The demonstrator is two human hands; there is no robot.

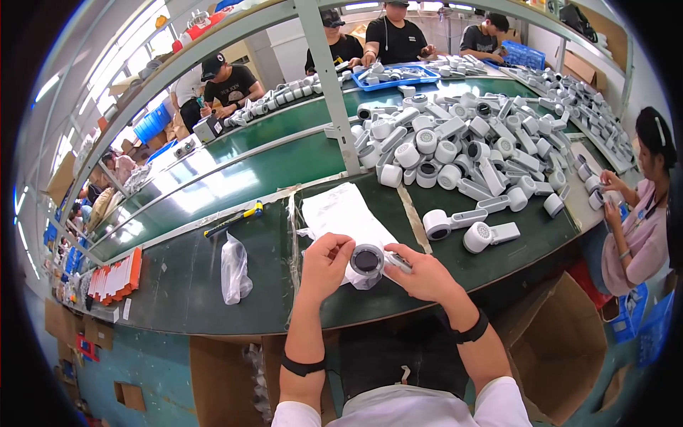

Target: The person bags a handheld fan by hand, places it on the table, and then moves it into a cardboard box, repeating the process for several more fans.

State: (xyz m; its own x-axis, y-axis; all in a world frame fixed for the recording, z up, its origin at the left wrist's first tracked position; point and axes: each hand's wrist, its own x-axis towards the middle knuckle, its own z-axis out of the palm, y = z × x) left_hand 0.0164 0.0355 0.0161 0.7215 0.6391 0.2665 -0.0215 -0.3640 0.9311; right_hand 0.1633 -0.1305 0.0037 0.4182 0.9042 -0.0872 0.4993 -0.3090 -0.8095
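Over the near edge of the bench I hold a white and grey handheld device [367, 262], its round head with a dark disc facing up. My right hand [423, 275] is closed around its handle, which is mostly hidden by the fingers. My left hand [324, 269] is closed in a pinch beside the left rim of the head; what the fingertips grip is hidden. Just beyond lies a white sheet [348, 213]. Two similar devices rest to the right: one [478, 237] with its grille up, another [437, 224] with its dark end forward.
A large pile of devices [455, 142] covers the bench's far right. To the left lie a filled plastic bag [233, 269], a yellow-black hammer [245, 217] and orange-white cards [117, 277]. A metal post [327, 85] rises ahead. An open carton [555, 349] stands at right; co-workers sit around.
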